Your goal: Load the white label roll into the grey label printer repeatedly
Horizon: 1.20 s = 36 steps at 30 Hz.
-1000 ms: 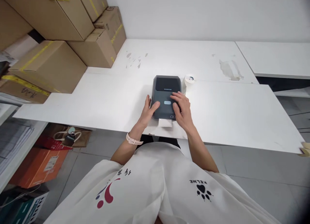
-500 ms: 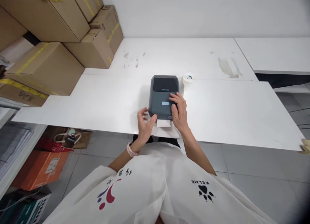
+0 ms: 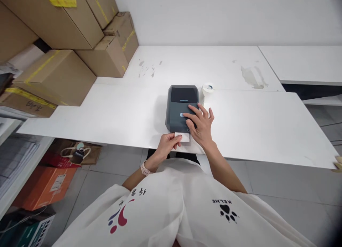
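Note:
A dark grey label printer (image 3: pixel 176 111) stands near the front edge of the white table (image 3: pixel 128 108). White label paper (image 3: pixel 184 137) sticks out of its front slot. My left hand (image 3: pixel 169 145) pinches the left side of that paper between thumb and fingers. Over the right part of the printer's top lies my right hand (image 3: pixel 201 125), fingers spread, one fingertip at the light-blue button (image 3: pixel 182 115). Whether that finger presses the button I cannot tell. Just behind the printer's right side stands a white paper roll (image 3: pixel 207 89).
Cardboard boxes (image 3: pixel 57 76) with yellow tape are stacked at the table's left end. A white wall (image 3: pixel 213 15) rises behind. Below on the left are an orange box (image 3: pixel 45 184) and a paper bag (image 3: pixel 92 154). Grey peeled patches (image 3: pixel 252 77) mark the tabletop.
My left hand has moved from the printer's front left corner to the paper and closed on it. My right hand's fingers have spread, with one reaching the button.

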Available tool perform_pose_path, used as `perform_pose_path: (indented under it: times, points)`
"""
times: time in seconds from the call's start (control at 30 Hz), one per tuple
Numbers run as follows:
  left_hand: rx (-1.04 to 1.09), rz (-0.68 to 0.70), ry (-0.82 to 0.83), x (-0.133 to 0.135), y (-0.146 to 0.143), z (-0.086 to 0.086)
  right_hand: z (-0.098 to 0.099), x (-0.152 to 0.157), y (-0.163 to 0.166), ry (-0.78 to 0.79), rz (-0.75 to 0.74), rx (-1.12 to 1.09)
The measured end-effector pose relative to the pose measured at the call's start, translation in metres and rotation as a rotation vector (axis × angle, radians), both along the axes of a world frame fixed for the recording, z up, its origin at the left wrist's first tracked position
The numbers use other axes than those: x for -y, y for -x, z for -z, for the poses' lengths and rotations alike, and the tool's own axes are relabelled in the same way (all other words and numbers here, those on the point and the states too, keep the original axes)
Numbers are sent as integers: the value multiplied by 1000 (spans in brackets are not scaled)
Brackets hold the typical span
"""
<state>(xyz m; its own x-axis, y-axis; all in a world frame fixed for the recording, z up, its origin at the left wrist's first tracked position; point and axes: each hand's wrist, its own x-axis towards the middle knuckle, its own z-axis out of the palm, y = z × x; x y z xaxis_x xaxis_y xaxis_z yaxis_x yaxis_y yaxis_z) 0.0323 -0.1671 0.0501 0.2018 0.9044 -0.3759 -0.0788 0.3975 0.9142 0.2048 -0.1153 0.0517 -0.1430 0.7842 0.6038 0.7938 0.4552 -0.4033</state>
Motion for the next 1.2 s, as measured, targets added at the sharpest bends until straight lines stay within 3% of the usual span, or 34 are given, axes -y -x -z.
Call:
perform_pose_path:
  times: [0.13,0.3,0.37,0.43,0.53,0.63,0.73,0.83,0.97,1.1,1.2]
  points:
    - [-60,-28,-100,1,3,-2,0,7,1,14,32,123]
    - [-87,-354,-295,-6,24,-10,14,21,3,-70,-13,23]
    - [-93,-473,-346,-17,34,-13,8,17,4,-139,-31,-32]
    - [-124,-517,-399,-34,41,-15,-12,5,5,-188,-39,-82]
    - [-283,-420,-427,-68,39,-15,-57,-33,5,-196,-35,-158]
    - [-471,-249,-386,-101,27,-13,-97,-92,2,-203,-28,-203]
    - [-607,-124,-379,-122,15,-13,-118,-152,-3,-203,-76,-192]
    - [-689,-88,-381,-130,9,-14,-127,-180,-8,-236,-83,-162]
    - [-702,-110,-392,-130,7,-13,-118,-161,-7,-179,-102,-58]
    - [-759,-109,-427,-130,8,-11,-78,-136,5,281,-279,304]
    - [-760,-100,-431,-130,9,-10,-44,-138,18,551,-339,502]
